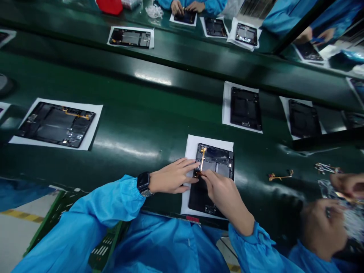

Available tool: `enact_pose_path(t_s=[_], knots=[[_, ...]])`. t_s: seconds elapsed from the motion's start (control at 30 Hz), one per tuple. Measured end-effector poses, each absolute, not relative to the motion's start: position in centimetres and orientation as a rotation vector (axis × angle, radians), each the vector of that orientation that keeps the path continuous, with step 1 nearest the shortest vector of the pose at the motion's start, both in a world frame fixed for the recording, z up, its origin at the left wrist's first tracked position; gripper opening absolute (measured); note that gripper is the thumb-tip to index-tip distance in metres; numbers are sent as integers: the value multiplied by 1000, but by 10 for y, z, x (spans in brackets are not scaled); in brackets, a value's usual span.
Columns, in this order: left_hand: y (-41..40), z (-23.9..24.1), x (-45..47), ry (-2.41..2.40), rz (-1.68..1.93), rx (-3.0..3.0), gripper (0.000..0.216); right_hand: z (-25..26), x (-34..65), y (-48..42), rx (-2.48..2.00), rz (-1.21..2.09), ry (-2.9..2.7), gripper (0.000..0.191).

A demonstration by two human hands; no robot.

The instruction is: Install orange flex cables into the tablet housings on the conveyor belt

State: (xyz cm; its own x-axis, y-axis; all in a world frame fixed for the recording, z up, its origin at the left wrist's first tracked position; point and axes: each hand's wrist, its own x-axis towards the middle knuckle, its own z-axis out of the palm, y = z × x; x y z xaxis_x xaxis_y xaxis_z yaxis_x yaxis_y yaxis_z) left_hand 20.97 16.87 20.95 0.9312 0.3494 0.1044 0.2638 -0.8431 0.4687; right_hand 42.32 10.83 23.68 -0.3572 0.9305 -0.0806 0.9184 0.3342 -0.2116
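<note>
An opened black tablet lies on a white sheet on the green belt in front of me. An orange flex cable runs down its left side. My left hand, with a dark watch on the wrist, rests flat on the sheet, its fingers stretched to the tablet's left edge. My right hand lies over the tablet's lower half, its fingertips pinched at the bottom end of the flex cable.
More opened tablets on white sheets lie along the belt: one at the left, two at the right, others on the far lane. A loose orange flex cable lies to the right. Other people's hands work at the right and top.
</note>
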Motion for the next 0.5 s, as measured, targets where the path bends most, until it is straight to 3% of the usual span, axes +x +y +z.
enact_pose_path(t_s=[0.33,0.5], knots=[[171,212,205,417,184,2560,43,226,408,108,-1664,396,-2447,26],[197,232,209,502,292,2419,32,211,426,104,-1523,699,-1651,18]])
